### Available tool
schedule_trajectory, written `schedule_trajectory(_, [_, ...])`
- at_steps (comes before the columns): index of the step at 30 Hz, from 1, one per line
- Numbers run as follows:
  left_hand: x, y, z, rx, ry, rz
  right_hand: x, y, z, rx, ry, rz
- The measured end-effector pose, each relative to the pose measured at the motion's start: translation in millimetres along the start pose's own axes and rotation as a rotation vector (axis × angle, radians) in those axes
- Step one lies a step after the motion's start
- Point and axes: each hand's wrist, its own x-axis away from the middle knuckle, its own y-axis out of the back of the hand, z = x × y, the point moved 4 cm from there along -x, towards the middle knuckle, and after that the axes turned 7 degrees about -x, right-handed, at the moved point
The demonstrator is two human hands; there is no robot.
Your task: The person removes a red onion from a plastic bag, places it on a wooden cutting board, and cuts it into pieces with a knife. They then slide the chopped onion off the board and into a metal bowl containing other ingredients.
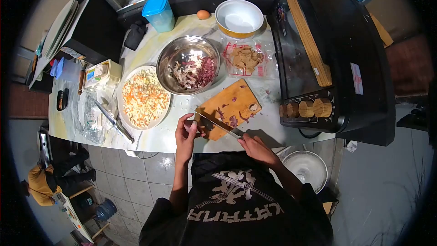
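Observation:
My right hand (258, 148) grips the handle of a knife (221, 126). Its blade slants up and left over the near edge of a wooden cutting board (221, 99). At the board's near left corner, my left hand (185, 141) is closed on a small purplish piece that looks like a shallot, partly covered by the fingers; the blade tip is close by. Purple skins and scraps (233, 120) lie scattered on the board. Behind it stands a steel bowl (165, 59) with chopped purple and whitish pieces in it.
Left of the steel bowl is a plate (169, 108) of shredded orange and white vegetables, with another knife (111, 119) beside it. Further back are a bag of brown pieces (246, 59), a white bowl (239, 16), an egg (203, 14) and a blue-lidded container (159, 16). A black oven (337, 54) stands right.

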Motion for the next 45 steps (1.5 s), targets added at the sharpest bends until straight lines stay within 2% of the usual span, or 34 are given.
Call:
schedule_trajectory(4, [0.7,-6.3,5.1,0.028,0.001,-0.001,-2.1,4.7,-3.7,-0.032,-0.001,-0.007])
schedule_trajectory(6, [1.1,-8.1,10.7,0.038,-0.002,0.009,-2.6,12.2,-2.1,0.022,0.044,-0.074])
schedule_trajectory(9, [2.1,-10.9,20.1,-0.068,-0.029,-0.016,-7.5,19.6,-7.0,0.053,0.000,-0.044])
schedule_trajectory(13, [5.7,-19.7,24.7,-0.046,0.021,-0.001,-12.9,20.6,-13.7,0.048,0.002,-0.055])
schedule_trajectory(15, [6.5,-20.9,23.1,-0.182,0.038,0.031,-15.1,23.6,-18.5,0.053,-0.026,-0.134])
schedule_trajectory(20, [7.9,-19.1,19.1,-0.200,0.095,0.080,-18.5,28.8,-19.8,0.042,-0.002,-0.087])
schedule_trajectory(22, [4.4,-19.8,17.2,-0.142,0.003,0.080,-16.6,30.0,-15.2,0.023,0.008,-0.079])
schedule_trajectory(24, [4.8,-18.1,8.5,-0.183,0.009,0.077,-10.5,34.0,-7.3,-0.045,0.058,-0.077])
schedule_trajectory(28, [-1.4,-13.7,7.1,-0.296,0.012,0.111,-2.0,41.4,-2.4,-0.052,0.018,-0.068])
schedule_trajectory(32, [-9.3,-16.9,6.9,-0.326,-0.041,0.140,7.2,46.5,-6.3,-0.085,0.021,-0.204])
schedule_trajectory(35, [-13.0,-20.1,4.9,-0.479,-0.117,0.072,11.4,48.8,-12.0,-0.127,-0.020,-0.290])
schedule_trajectory(37, [-14.2,-22.7,-2.0,-0.823,-0.226,-0.003,13.2,48.1,-15.8,-0.147,-0.048,-0.332])
schedule_trajectory(41, [-18.9,-22.6,2.3,-0.824,-0.271,-0.030,14.9,47.6,-21.2,-0.160,-0.064,-0.378])
schedule_trajectory(45, [-23.5,-26.1,-5.1,-0.753,-0.341,0.036,17.2,51.6,-19.5,-0.195,-0.065,-0.418])
